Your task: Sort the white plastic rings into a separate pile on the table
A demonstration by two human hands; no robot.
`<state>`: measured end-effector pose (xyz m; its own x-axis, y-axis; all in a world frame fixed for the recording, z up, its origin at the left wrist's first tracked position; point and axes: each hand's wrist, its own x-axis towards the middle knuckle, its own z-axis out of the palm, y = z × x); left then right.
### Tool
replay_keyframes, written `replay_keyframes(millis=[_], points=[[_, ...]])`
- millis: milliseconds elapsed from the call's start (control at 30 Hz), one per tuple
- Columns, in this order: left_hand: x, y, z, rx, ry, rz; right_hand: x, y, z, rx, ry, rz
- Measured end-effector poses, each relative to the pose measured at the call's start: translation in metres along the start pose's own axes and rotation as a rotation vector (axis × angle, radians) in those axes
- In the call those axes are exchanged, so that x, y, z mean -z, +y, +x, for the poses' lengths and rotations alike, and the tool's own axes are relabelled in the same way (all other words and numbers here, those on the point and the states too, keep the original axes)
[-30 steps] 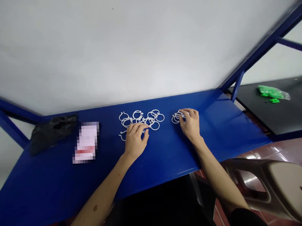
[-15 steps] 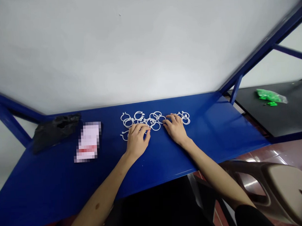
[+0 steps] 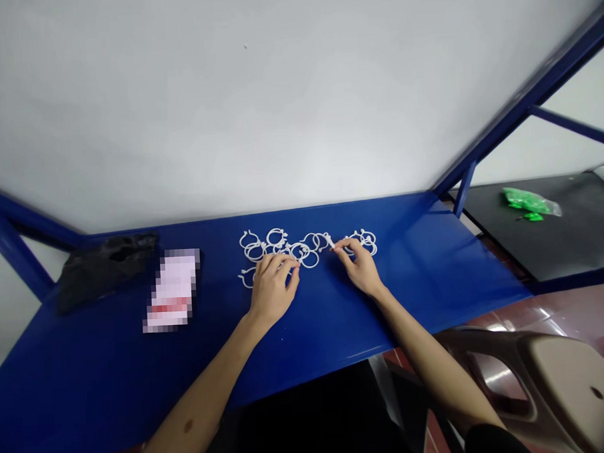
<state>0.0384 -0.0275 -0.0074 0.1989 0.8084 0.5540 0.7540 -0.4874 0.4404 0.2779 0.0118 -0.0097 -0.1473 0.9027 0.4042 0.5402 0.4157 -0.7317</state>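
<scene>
Several white plastic rings lie scattered on the blue shelf near the back wall. My left hand rests on the near side of this heap, fingers curled over a ring. My right hand pinches one white ring at the heap's right end. Just right of that hand lies a small separate cluster of rings.
A black crumpled bag and a blurred pink-white packet lie at the left of the shelf. A green bag sits on a dark surface at the right. A beige plastic chair stands at the lower right.
My right hand left the small cluster at the right, moved left to the main heap and now pinches a ring there. My left hand stayed on the heap.
</scene>
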Motion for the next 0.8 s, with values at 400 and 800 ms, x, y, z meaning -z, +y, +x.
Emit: replay_keyframes(millis=[400, 800], points=[[0.002, 0.002, 0.001, 0.048, -0.014, -0.097, -0.011, -0.012, -0.011, 0.272, -0.122, -0.12], [0.003, 0.0, 0.001, 0.348, -0.085, -0.478, -0.022, -0.042, -0.023, 0.414, -0.136, -0.122]])
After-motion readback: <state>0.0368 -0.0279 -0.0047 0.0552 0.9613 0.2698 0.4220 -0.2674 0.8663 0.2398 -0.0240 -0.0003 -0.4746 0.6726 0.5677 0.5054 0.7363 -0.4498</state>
